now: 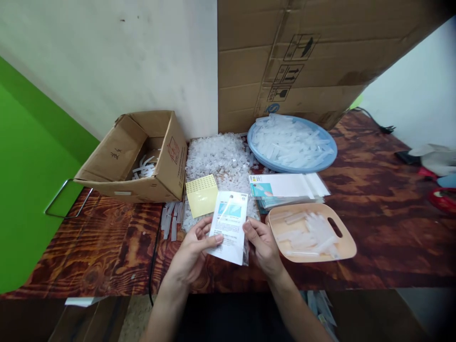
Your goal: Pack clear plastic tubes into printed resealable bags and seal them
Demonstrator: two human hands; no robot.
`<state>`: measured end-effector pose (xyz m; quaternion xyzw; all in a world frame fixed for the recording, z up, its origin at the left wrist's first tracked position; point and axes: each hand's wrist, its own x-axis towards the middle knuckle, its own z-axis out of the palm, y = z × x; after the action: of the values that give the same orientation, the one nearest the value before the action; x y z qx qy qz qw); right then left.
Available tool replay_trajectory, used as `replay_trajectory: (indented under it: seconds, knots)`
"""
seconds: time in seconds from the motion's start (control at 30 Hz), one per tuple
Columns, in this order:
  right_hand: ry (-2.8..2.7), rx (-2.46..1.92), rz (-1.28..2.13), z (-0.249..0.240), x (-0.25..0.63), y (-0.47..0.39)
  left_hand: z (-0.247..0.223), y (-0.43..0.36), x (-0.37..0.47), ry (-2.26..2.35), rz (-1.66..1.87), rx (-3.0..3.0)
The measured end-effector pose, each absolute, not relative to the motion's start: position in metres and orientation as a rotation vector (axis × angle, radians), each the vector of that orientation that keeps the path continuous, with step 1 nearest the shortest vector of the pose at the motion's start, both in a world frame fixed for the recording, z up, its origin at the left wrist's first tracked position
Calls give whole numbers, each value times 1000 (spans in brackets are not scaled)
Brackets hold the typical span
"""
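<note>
Between my two hands is a white printed card package (230, 228) with small blue pictures and a clear plastic edge on its right side. My left hand (195, 247) grips its left side, thumb across the front. The right edge is pinched by my right hand (262, 244), thumb on top. Just behind the package lies a yellow sticker sheet (202, 195) with rows of small dots near its top. It rests on a wide heap of small clear plastic pieces (219, 154).
An open cardboard box (174, 161) stands left, with white strips inside. A blue basin (333, 159) heaped with translucent pieces sits back right. Nearer are stacked packages (285, 185) and a peach tray (347, 247) of translucent pieces. A large carton (249, 61) stands behind.
</note>
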<state>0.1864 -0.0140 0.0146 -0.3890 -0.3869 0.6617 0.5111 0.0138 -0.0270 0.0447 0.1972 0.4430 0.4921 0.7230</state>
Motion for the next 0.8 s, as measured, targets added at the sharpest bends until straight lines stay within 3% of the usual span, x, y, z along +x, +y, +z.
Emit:
replay_trajectory:
  seconds: [0.2,0.4,0.57,0.8]
  knots:
    - [-807,-952,1645,12,193,-6,35,-30,6,905,961,252]
    - [-967,-879,1721,11,204,-4,18,-37,15,1044,1171,421]
    - [-1154,-1124,1624,19,197,-7,13,-40,16,1115,1220,602]
    - [-931,-900,1850,29,206,-5,20,-45,8,1056,1171,478]
